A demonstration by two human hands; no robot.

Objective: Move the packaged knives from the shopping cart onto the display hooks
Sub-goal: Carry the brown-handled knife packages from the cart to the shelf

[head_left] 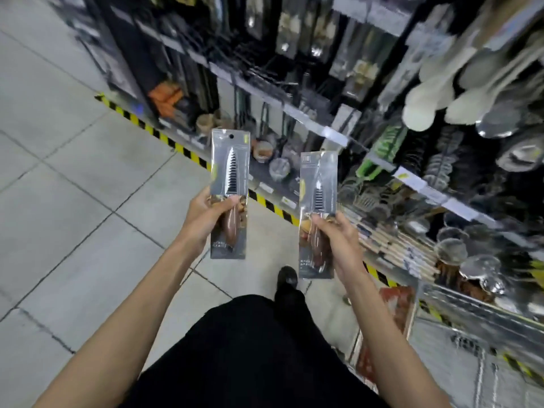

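Note:
I hold two packaged knives upright in front of me. My left hand point(206, 214) grips one packaged knife point(231, 169) by its brown handle part; its grey card has a hang hole at the top. My right hand point(338, 235) pinches a second packaged knife point(318, 184) around its middle. Both packs hang in the air above the floor, short of the display rack point(294, 92). The shopping cart point(477, 316) shows as a metal wire edge at the lower right. The rack's hooks are too blurred to make out.
The dark rack runs diagonally across the right, full of hanging utensils, wooden spoons point(435, 95) and metal strainers point(477, 272). A yellow-black hazard stripe point(164, 139) marks its base. Grey tiled floor point(73, 172) lies to the left. My dark clothing and shoe fill the bottom centre.

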